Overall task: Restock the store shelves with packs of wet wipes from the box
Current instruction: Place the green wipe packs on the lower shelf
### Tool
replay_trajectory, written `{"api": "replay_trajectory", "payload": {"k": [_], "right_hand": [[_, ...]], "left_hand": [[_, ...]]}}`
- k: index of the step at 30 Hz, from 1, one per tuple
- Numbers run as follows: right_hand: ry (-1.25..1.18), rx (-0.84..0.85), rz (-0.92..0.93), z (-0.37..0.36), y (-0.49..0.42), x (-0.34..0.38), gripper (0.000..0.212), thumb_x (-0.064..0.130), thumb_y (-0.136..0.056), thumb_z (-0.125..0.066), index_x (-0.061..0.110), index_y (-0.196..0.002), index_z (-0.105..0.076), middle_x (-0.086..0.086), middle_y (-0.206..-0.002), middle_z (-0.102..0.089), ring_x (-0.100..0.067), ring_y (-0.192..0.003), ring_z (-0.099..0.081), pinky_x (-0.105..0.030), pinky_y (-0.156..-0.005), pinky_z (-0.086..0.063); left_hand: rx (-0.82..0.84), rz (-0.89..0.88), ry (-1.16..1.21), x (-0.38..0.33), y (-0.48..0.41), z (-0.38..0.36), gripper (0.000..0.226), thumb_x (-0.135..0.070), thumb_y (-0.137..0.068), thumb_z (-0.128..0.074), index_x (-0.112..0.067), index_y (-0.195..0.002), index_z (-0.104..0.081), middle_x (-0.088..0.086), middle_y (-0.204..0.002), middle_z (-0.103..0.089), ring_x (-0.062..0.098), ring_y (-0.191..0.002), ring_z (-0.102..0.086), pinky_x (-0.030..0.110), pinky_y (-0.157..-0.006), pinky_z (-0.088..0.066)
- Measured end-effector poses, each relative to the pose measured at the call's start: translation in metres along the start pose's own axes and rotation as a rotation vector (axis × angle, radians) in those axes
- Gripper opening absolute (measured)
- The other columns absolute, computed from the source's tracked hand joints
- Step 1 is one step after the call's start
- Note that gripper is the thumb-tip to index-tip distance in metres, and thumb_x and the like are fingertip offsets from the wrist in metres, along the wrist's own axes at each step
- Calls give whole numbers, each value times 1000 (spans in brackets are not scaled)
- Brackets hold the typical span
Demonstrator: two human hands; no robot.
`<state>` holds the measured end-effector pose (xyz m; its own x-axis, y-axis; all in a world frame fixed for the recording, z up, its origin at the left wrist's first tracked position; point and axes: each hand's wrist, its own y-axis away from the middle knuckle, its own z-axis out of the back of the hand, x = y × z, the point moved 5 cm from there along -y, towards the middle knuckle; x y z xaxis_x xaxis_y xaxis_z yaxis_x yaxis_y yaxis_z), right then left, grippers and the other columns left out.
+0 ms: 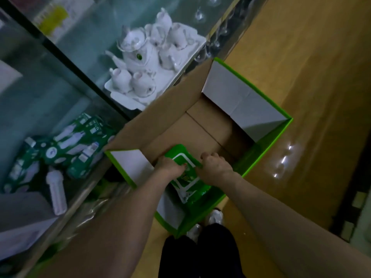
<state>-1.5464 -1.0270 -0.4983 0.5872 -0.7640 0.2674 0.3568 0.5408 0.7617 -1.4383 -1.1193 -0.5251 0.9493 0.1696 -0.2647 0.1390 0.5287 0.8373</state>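
An open cardboard box (172, 109) with green-edged flaps stands on the floor beside the glass shelves. Inside its near end lie green packs of wet wipes (185, 178) with white label frames. My left hand (170, 167) grips the left edge of the top pack. My right hand (214, 166) grips its right edge. The far part of the box shows bare cardboard bottom. On the lower glass shelf at the left lie several dark green patterned packs (66, 147).
A white porcelain tea set (148, 63) on a tray sits on a glass shelf next to the box. A white bottle (56, 193) lies on the lower shelf. Glass shelf edges (80, 73) run diagonally at left. Wooden floor (301, 77) extends to the right. My feet (212, 217) are below the box.
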Motion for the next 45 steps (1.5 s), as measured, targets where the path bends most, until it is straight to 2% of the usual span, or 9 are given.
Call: {"api": "replay_trajectory", "payload": {"k": [10,16,19,24,28,32,35,40,45], "right_hand": [[-283,193,-74,-39,-51,-3,55,44,-103,-24,5,-137,-42,-23,-133,-47,-37,-125,-45,-36,-99,-38],[-400,201,-126,-34,-53,-5,72,58,-99,-23,-1,-131,-50,-23,-124,-53,-33,-118,-52,-35,-96,-40],[-491,182,-155,-18,-47,-11,74,64,-93,-37,4,-134,-50,-21,-129,-53,-30,-116,-54,-33,-95,-41],[-793,111,-100,24,-19,-26,68,69,-67,-69,11,-103,-70,-10,-102,-72,-23,-87,-71,-34,-83,-56],[-870,1,-55,68,21,-39,64,68,-69,-68,11,-98,-72,-8,-93,-74,-23,-80,-72,-38,-83,-58],[-1020,-194,-68,93,70,-56,57,68,-76,-60,14,-90,-71,-6,-95,-73,-21,-83,-71,-36,-88,-55],[-1192,-322,-88,106,109,-77,60,67,-74,-64,16,-106,-68,-5,-101,-73,-22,-88,-71,-38,-89,-55],[-1509,-469,-109,110,187,-114,51,50,-79,-70,12,-112,-59,-8,-95,-73,-22,-80,-71,-34,-66,-58],[-1797,-566,-10,118,258,-132,27,27,-87,-67,7,-105,-62,-12,-88,-71,-22,-70,-66,-29,-60,-58]], "left_hand": [[213,298,642,36,-47,-37,66,-42,-68,-78,-10,-124,-62,14,-115,-68,32,-105,-65,50,-98,-48],[266,301,800,32,-47,-38,40,-37,-92,-59,-8,-120,-65,20,-115,-68,34,-107,-64,49,-97,-48],[310,263,816,18,-40,-32,38,-37,-90,-63,-9,-116,-68,18,-115,-68,34,-107,-64,48,-98,-47],[362,149,819,-29,-18,-7,45,-47,-82,-69,-13,-111,-71,17,-106,-72,32,-99,-68,48,-94,-50],[371,1,868,-80,17,16,45,-44,-86,-66,-11,-116,-68,19,-113,-69,33,-105,-66,47,-86,-51],[345,-136,863,-132,61,23,36,-36,-81,-74,-6,-99,-70,19,-84,-73,31,-81,-69,45,-71,-54],[284,-232,846,-166,89,20,82,-41,-49,-90,-6,-118,-65,20,-98,-72,36,-83,-71,53,-71,-57],[363,-374,920,-217,152,7,42,-36,-85,-71,-6,-113,-62,15,-96,-70,27,-73,-68,37,-49,-54],[413,-449,946,-255,210,-17,76,-49,-60,-83,-12,-123,-60,14,-101,-73,34,-79,-72,49,-57,-56]]}}
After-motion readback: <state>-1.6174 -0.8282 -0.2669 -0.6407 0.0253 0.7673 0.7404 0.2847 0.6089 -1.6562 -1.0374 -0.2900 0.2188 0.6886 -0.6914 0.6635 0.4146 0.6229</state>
